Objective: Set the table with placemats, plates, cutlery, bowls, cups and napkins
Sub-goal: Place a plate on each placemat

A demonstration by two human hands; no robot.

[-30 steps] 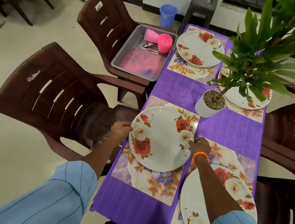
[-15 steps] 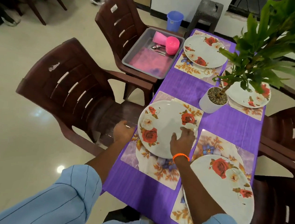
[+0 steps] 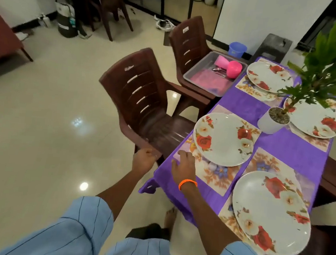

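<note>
Four round white plates with red roses sit flat on flowery placemats on the purple table. The nearest plate [image 3: 271,213] is close to me. The next plate [image 3: 224,139] lies on a placemat [image 3: 212,172], and my right hand [image 3: 183,165] touches that mat's corner. Two more plates [image 3: 269,76] [image 3: 314,119] lie far off. Pink cups [image 3: 228,66] lie tipped over in a gray tray [image 3: 199,80].

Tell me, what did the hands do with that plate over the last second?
Both hands let go of the plate. The right hand drew back to the placemat's near corner; the left hand pulled off the table, its fingers loosely curled. The plate stayed on its placemat, and the other three plates kept their places.
</note>
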